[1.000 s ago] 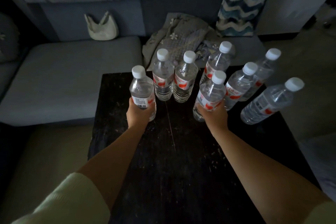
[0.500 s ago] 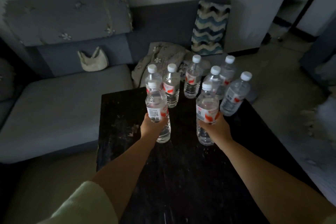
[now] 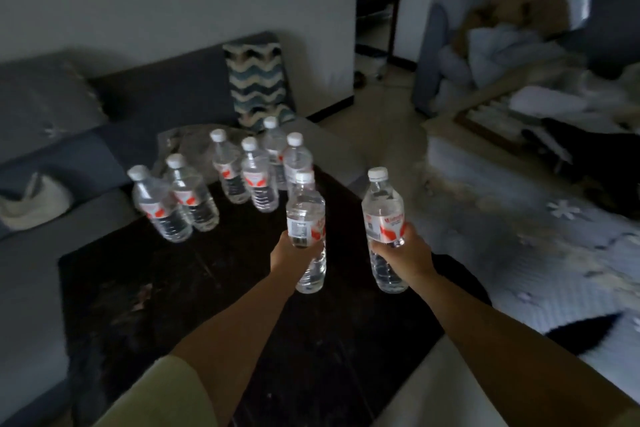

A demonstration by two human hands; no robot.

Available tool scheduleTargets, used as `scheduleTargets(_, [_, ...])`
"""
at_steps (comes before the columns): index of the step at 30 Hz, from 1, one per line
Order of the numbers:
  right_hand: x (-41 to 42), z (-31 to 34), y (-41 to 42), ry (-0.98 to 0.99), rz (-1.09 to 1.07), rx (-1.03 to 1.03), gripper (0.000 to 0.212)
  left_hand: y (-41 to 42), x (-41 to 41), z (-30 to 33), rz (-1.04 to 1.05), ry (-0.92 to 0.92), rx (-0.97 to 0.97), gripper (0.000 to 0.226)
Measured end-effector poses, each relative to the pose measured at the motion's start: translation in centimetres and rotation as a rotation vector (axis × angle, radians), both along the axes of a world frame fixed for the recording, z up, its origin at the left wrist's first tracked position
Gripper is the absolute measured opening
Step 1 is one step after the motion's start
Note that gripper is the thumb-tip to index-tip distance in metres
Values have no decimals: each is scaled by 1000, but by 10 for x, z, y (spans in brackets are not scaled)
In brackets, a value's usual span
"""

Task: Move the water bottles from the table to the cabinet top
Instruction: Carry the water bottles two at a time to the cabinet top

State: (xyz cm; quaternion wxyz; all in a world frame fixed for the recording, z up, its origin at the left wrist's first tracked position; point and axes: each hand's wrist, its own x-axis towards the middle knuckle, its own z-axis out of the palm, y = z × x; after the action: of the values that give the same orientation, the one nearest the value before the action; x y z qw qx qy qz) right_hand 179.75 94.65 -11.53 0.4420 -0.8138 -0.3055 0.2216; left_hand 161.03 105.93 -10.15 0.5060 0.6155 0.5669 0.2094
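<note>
left hand (image 3: 289, 255), right hand (image 3: 403, 253), each mid-bottle (image 3: 306, 215)

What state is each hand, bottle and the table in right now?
Left hand: grips a bottle, lifted.
Left bottle: capped, upright, held above the table.
Right hand: grips a bottle, lifted.
Right bottle: capped, upright, held past the table's right edge.
Six bottles: capped, standing at the table's far end.
Table: dark, bare in the middle.
</note>
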Motion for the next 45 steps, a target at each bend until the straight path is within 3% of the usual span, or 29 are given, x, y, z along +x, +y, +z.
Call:
scheduleTargets(7, [67, 3, -151, -25, -202, -181, 59, -108, 104, -5, -240, 145, 54, 56])
scheduleTargets(15, [123, 12, -341, -100, -564, -379, 73, -246, 227, 1, -663, 150, 117, 51])
scheduleTargets(26, [117, 10, -525, 47, -1079, -375, 65, -411, 343, 9, -1185, 127, 142, 49])
scheduleTargets(32, [85, 8, -575, 107, -1459, -304, 66, -486, 382, 9, -1540, 149, 227, 47])
scheduleTargets(36, [42, 6, -592, 143, -1655, -296, 52, -531, 385, 8, -1772, 145, 266, 50])
scheduleTargets(41, [-49, 1, -606, 185, -1959, -244, 63, -600, 340, 7, -2000, 88, 242, 43])
scheduleTargets(45, [-141, -1, -609, 237, -2174, -210, 63, -647, 268, 5, -2209, 95, 254, 51])
